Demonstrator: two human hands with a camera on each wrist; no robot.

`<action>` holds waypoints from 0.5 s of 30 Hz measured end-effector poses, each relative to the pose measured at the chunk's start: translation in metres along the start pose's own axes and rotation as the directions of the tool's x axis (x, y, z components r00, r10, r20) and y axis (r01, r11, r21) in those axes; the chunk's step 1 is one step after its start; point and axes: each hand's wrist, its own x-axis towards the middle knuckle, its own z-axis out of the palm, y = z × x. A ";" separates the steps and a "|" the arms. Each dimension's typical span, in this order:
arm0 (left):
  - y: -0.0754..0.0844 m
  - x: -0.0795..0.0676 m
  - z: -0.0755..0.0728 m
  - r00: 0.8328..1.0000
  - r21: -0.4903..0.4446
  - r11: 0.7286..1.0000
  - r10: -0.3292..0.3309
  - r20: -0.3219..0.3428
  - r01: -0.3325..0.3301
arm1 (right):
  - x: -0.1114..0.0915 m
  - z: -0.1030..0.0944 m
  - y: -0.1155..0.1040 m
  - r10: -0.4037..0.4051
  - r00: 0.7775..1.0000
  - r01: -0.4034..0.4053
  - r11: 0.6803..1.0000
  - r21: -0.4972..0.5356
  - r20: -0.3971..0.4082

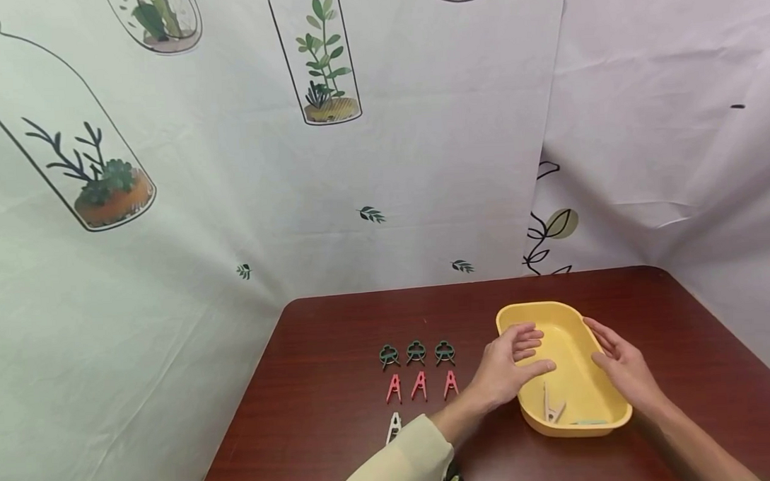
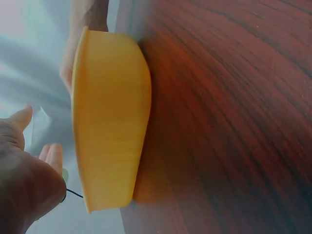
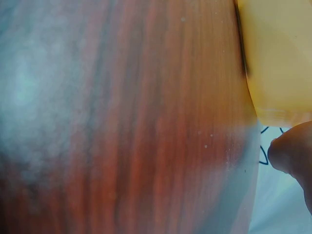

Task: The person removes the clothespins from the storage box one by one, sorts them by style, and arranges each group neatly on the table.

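A yellow plastic basin (image 1: 569, 340) stands on the table between my two hands. My left hand (image 1: 507, 363) is held over its left rim, fingers extended and thumb apart; the left wrist view shows a gap between this hand and the basin wall (image 2: 109, 122). At the right rim is my right hand (image 1: 628, 370), its fingers fairly straight along the outside and the thumb over the edge. Inside the basin lie a pale clothespin (image 1: 552, 408) and a thin light-teal piece (image 1: 589, 422), its kind unclear.
Left of the basin, three green round clips (image 1: 416, 352) form a row above three pink clothespins (image 1: 419, 386). A white clothespin (image 1: 394, 427) lies below them. A dark object (image 1: 453, 479) is mostly hidden by the left sleeve (image 1: 405, 460). Printed cloth (image 1: 420, 161) hangs behind the brown table (image 1: 326, 384).
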 end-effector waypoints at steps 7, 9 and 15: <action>-0.006 0.005 0.003 0.977 0.001 0.999 0.035 0.210 -0.036 | 0.000 0.001 0.000 -0.010 1.000 0.011 1.000 -0.014 0.003; -0.007 0.006 0.002 0.964 0.000 0.999 0.032 0.265 -0.033 | 0.000 0.001 0.000 -0.018 1.000 0.018 1.000 -0.015 0.001; -0.007 0.010 0.003 0.928 0.087 0.996 -0.005 0.371 -0.030 | 0.000 0.000 0.001 -0.044 0.999 0.044 0.999 -0.013 -0.004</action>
